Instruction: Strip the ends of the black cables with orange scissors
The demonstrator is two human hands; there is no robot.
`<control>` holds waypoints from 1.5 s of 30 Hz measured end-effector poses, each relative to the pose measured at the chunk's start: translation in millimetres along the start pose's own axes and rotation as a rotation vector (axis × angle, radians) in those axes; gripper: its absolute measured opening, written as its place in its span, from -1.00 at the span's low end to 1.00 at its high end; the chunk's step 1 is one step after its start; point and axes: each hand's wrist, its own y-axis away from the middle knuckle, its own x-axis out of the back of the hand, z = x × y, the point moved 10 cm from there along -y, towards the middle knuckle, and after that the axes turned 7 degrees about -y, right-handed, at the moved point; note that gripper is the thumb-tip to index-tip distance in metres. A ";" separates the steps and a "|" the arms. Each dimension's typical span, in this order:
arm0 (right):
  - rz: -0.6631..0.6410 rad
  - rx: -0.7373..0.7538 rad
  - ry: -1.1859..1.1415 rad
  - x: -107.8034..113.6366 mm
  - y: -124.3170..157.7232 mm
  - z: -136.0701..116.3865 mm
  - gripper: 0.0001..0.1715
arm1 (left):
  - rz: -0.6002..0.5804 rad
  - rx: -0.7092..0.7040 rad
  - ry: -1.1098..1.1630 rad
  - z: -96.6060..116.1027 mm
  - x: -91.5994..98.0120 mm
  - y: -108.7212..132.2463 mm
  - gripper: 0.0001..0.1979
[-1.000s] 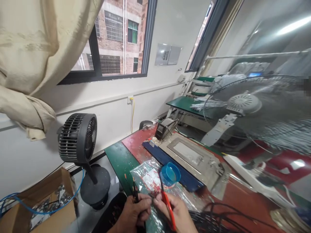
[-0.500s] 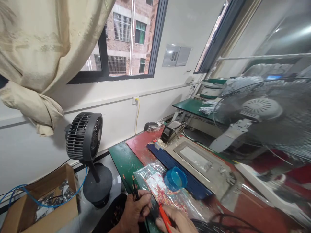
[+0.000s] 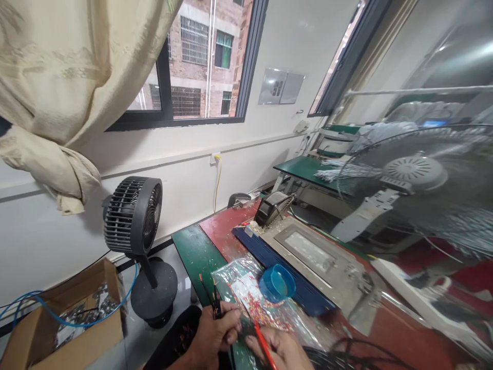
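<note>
The person's left hand [image 3: 216, 331] grips a bundle of dark wires [image 3: 216, 304] with coppery tips. The right hand [image 3: 285, 348] grasps a red-handled tool [image 3: 264, 344], near a blue cup [image 3: 266, 288].

Single head-worn view, forward and down, close over the workbench [image 3: 192, 252], toward the wall [image 3: 185, 190].

No lettering, brand or number can be read. Well beyond the left hand [image 3: 219, 329] and right hand [image 3: 283, 349], the paired wall panels [image 3: 281, 87] bear a dark patch, perhaps print, too small to make out. Just ahead of the hands, the pale sheet [image 3: 243, 285] is illegible. Far off to their right, the lit blue screen [image 3: 434, 124] is blurred.
</note>
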 end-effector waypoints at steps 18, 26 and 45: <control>0.148 -0.188 -0.748 -9.4 -5.8 24.1 -0.41 | -0.260 -0.019 -0.074 1.7 -26.1 9.2 -0.69; 0.115 -0.132 -0.700 -12.1 -7.9 20.5 -0.40 | -0.226 -0.007 -0.074 1.5 -24.5 10.1 -0.69; 0.139 -0.208 -0.905 -18.5 3.7 8.8 -0.46 | -0.346 -0.032 -0.015 -7.9 -32.0 3.7 -0.61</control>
